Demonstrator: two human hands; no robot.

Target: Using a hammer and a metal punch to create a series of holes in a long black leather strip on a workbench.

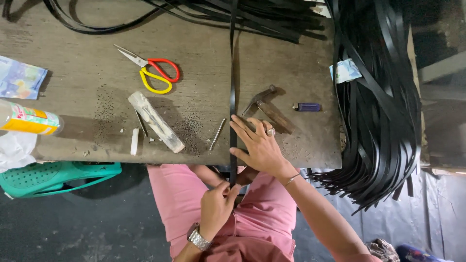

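The black strap (233, 97) runs across the wooden worktable (291, 58) toward me. My right hand (259, 145) presses it flat, fingers spread. My left hand (217, 204) pinches its end below the table edge. A hammer (267, 104) lies just beyond my right fingertips.

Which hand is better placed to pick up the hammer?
The right hand. It lies flat on the black strap, beside the hammer. The left hand pinches the strap's end below the table.
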